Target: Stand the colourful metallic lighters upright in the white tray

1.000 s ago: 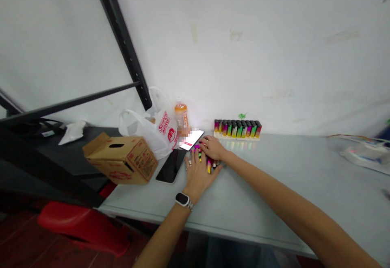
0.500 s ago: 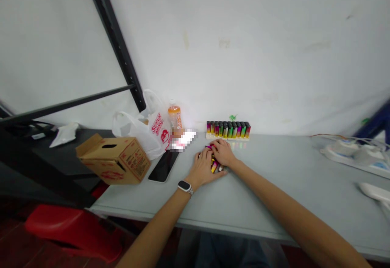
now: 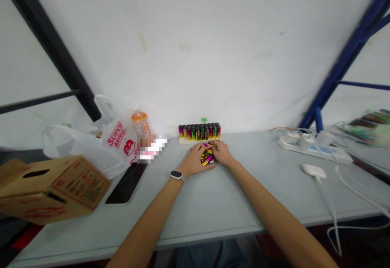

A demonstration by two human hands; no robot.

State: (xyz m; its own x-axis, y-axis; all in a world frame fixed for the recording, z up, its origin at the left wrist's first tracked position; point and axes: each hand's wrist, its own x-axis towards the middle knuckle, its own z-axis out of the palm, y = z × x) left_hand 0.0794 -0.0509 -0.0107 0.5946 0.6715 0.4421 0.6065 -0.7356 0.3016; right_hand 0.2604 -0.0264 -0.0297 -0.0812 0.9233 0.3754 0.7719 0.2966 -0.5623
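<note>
Several shiny yellow and purple lighters lie in a loose pile on the grey table. My left hand, with a band on its wrist, curls round the pile's left and near side. From the right, my right hand rests its fingers on the same pile. Both hands are closed round the lighters, which they partly hide. Just behind them, upright coloured lighters with dark tops stand in rows on a pale holder by the wall.
At left are a cardboard box, a white plastic bag, an orange-capped bottle and a dark phone. At right lie a power strip, a white adapter and cables. The table's front edge is near.
The view has turned to the right, so everything appears farther left and more of the power strip shows. Both hands stay round the pile, with their fingers slightly shifted.
</note>
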